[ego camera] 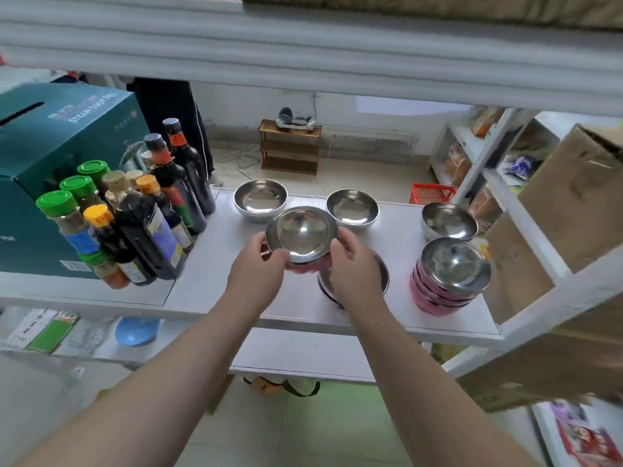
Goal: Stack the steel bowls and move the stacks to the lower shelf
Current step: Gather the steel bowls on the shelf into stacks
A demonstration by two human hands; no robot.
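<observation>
Both my hands grip one steel bowl (301, 234) with a pink outer wall, held just above the white shelf (215, 264). My left hand (258, 271) is on its left rim, my right hand (354, 267) on its right rim. Under my right hand another steel bowl (382, 278) rests on the shelf, mostly hidden. Three single steel bowls stand further back: one at the rear left (260, 198), one at the rear middle (352, 207), one at the right (448, 221). A stack of pink-sided bowls (448, 278) stands at the shelf's right front. The lower shelf (303, 355) shows beneath.
Sauce bottles and spice jars (141, 217) crowd the shelf's left side beside a teal box (50, 156). Cardboard boxes (573, 203) fill the right-hand rack. On the lower shelf lie packets (43, 328) and a blue dish (136, 330). A shelf board (303, 55) hangs overhead.
</observation>
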